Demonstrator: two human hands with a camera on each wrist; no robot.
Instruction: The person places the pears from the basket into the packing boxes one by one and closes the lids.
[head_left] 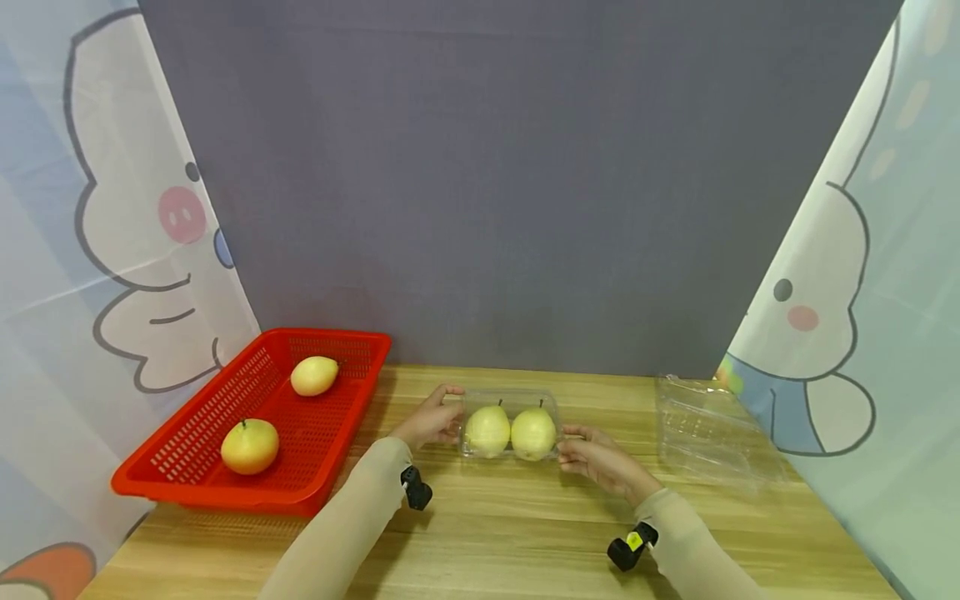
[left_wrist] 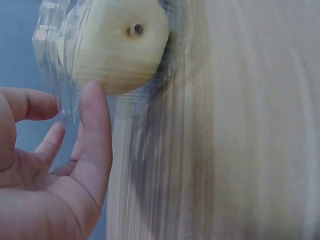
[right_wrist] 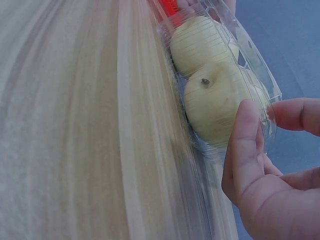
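Note:
A clear plastic clamshell box [head_left: 510, 395] with two yellow pears, the left pear [head_left: 487, 431] and the right pear [head_left: 533, 433], is between my two hands on the table. With fingers and thumb, my left hand [head_left: 435, 417] pinches the box's left end; in the left wrist view the rim lies between the fingertips. At the opposite end my right hand [head_left: 598, 460] pinches the rim, as the right wrist view shows. Both pears sit side by side, stems up in the head view. Parts of the fingers behind the plastic are hidden.
On the left stands a red plastic basket [head_left: 341, 467] with a pear [head_left: 315, 376] and an orange-tinged yellow pear [head_left: 250, 447] inside. More clear plastic packaging [head_left: 705, 429] lies at the right. A grey cloth wall [head_left: 480, 192] closes off the table's back edge.

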